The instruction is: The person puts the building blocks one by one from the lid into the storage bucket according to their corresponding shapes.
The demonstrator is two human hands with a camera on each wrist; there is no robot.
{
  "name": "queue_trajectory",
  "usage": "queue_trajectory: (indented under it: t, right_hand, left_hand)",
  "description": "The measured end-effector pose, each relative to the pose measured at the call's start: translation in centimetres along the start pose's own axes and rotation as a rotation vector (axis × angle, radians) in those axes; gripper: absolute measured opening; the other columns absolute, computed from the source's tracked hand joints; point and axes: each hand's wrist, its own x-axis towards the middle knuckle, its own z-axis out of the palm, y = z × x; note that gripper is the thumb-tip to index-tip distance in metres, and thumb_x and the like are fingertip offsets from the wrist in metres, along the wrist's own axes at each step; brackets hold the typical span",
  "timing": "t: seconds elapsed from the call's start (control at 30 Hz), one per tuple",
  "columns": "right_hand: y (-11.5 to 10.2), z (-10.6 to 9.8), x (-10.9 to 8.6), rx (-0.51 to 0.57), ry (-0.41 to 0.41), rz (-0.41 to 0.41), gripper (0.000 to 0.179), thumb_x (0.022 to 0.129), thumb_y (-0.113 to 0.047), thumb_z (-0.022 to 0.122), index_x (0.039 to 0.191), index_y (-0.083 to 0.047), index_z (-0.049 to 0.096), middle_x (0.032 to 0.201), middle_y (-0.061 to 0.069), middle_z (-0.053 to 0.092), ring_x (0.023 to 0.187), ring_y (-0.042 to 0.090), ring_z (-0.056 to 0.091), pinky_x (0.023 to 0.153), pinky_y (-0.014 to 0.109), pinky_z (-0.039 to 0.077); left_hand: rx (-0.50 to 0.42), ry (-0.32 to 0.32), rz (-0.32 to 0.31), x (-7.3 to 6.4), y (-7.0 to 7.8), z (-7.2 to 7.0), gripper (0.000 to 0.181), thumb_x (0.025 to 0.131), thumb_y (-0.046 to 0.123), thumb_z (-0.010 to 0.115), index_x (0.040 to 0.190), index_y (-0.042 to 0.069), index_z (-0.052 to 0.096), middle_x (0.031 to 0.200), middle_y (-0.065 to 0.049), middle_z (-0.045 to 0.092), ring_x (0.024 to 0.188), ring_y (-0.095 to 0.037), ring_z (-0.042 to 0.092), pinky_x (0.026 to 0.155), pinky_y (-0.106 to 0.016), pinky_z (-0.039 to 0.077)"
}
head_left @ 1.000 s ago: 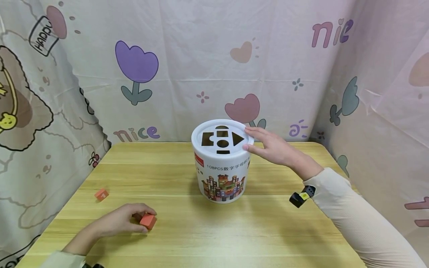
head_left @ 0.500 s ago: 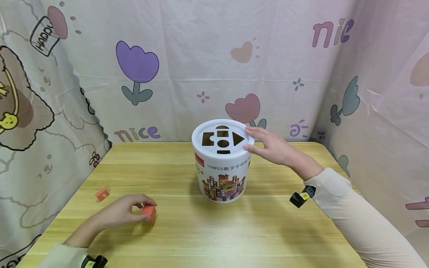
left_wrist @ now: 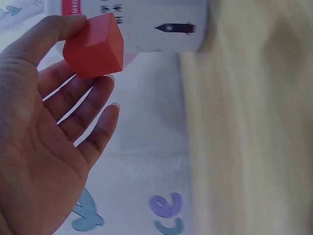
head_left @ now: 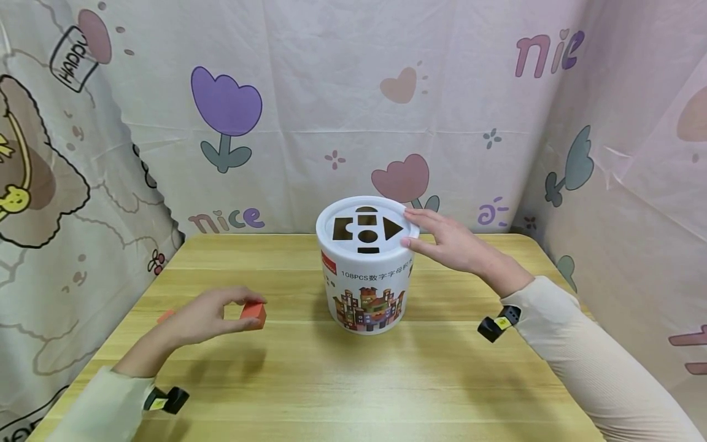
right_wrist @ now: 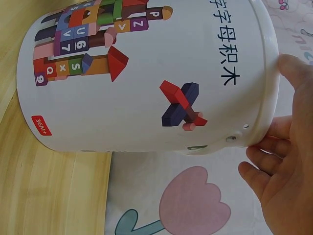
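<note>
My left hand [head_left: 205, 314] pinches a red toy block [head_left: 254, 315] between thumb and fingers, lifted above the table left of the bucket. In the left wrist view the red block [left_wrist: 95, 46] shows plain faces and overlaps the bucket behind it; the other fingers are spread below. A white toy-block bucket [head_left: 367, 288] stands upright at mid-table, its lid [head_left: 331, 245] cut with shaped holes. On the lid's right rim rests my right hand [head_left: 450, 244], fingers extended and thumb apart. In the right wrist view, fingertips [right_wrist: 249, 169] lie right at the rim.
A second orange-red block [head_left: 165, 315] lies on the wooden table [head_left: 265, 270] at the left, partly hidden behind my left hand. Patterned cloth [head_left: 309, 92] hangs behind the table and along both sides. Each wrist wears a small black camera [head_left: 497, 323].
My left hand has raised the red block off the table and moved it away from me, slightly to the right. It now covers part of the second block. My right hand and the bucket stay put.
</note>
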Motion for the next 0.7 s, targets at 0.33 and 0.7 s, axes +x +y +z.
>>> queue_trajectory:
  t: [0.33,0.7]
  right_hand:
    - [-0.1,-0.1,0.0,-0.003,-0.006,0.005,0.074,0.097,-0.057,0.049,0.153,-0.012,0.034,0.158,0.008,0.029,0.143,0.035,0.026,0.113,0.057,0.024]
    - [-0.1,-0.1,-0.1,0.01,0.016,0.012,0.074,0.095,-0.058,0.051,0.152,-0.013,0.037,0.157,0.007,0.031,0.142,0.033,0.028,0.112,0.057,0.026]
  left_hand:
    - [0.032,0.067,0.048,3.5,2.4,-2.8,0.033,0.09,0.027,0.073,0.12,0.014,0.067,0.107,0.009,0.066,0.094,-0.011,0.059,0.078,-0.036,0.054]
    - [0.059,0.098,0.144,8.1,5.1,-4.6,0.034,0.086,0.024,0.078,0.116,0.011,0.07,0.103,0.004,0.066,0.094,-0.014,0.057,0.079,-0.038,0.051]
